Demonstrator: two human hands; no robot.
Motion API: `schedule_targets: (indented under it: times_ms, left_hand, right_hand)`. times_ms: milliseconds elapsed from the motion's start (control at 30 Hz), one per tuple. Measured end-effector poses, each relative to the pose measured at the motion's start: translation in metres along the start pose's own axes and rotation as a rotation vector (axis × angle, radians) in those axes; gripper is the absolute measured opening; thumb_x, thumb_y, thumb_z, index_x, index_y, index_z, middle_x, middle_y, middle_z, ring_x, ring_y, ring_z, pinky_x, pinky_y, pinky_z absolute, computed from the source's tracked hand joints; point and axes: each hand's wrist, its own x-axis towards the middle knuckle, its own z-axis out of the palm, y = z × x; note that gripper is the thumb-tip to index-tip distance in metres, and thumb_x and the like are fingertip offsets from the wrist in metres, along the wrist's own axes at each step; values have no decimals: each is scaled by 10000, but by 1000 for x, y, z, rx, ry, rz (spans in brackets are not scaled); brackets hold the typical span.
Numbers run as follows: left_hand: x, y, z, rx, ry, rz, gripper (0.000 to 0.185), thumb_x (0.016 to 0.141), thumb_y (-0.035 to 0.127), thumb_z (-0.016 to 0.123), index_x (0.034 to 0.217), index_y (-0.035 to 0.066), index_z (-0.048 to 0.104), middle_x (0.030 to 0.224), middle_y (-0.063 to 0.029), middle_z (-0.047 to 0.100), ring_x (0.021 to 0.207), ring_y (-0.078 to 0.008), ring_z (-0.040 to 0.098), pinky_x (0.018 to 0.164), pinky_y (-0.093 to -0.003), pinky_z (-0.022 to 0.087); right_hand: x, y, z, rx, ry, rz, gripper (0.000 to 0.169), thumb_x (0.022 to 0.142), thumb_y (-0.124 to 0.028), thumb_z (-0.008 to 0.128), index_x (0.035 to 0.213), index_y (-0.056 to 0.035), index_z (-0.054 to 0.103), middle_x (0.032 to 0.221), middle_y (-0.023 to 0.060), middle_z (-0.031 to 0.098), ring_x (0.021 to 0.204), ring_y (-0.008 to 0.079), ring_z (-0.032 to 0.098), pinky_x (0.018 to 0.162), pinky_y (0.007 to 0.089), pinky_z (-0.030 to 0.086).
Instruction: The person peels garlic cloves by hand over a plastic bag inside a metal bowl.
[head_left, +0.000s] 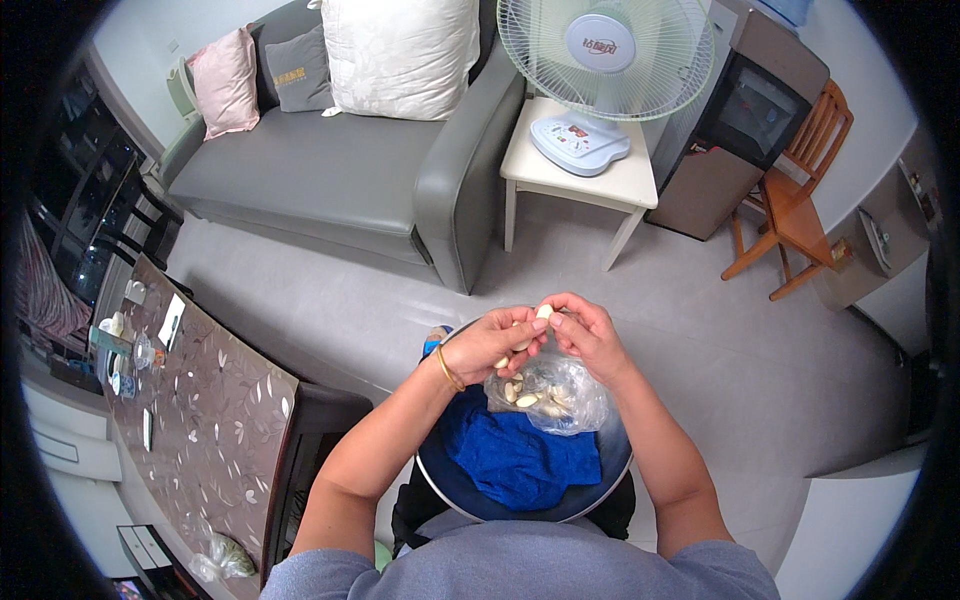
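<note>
My left hand (491, 345) holds what look like pale peeled garlic cloves, one resting in the curled fingers (501, 362). Its thumb and my right hand's fingertips meet at another garlic clove (544, 310); my right hand (586, 337) pinches it from the right side. Just below both hands lies a transparent plastic bag (581, 412) with several more cloves (527, 400) in it. The bag sits partly on a crumpled blue cloth (517, 457) inside a wide dark basin (559, 514) with a pale rim, at my lap. A gold-coloured bangle circles my left wrist.
On the left stands a table (225, 390) with a patterned cover, cups and a tied plastic bag (225, 559). Ahead are a grey sofa (322, 157) and a fan (600, 60) on a white side table (630, 176). A water dispenser (709, 184) and wooden chair (799, 217) stand right.
</note>
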Motion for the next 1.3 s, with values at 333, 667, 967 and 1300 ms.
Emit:
schedule_targets:
  times_ms: [333,667,967,1300]
  left_hand:
    - [-2,3,4,48,-36,-10,237,987,291,554,959,58,582,757,19,576,487,-30,467,411,-164,337]
    - [-1,-1,0,84,-71,-39,180,959,239,607,910,66,598,742,30,578,493,-27,466,416,-170,343]
    - [0,-2,0,47,-21,-20,179,948,227,625,865,74,582,721,24,574,492,-36,461,407,-179,340]
    - [-1,2,2,-47,74,-21,244,972,282,584,1023,48,539,752,-11,576,480,-54,468,407,-187,344]
  right_hand:
    - [0,0,4,7,16,-17,171,985,-193,547,995,-34,609,799,-9,612,563,9,444,468,167,318]
    - [2,1,6,-153,70,24,211,1012,-180,487,963,-29,625,750,-4,602,564,39,476,490,185,395]
    - [2,5,3,-187,52,-60,183,984,-210,551,981,-34,601,817,4,578,621,54,509,528,199,418]
    - [2,-4,0,232,73,69,56,915,-74,530,949,-48,565,850,11,567,583,64,432,513,204,354]
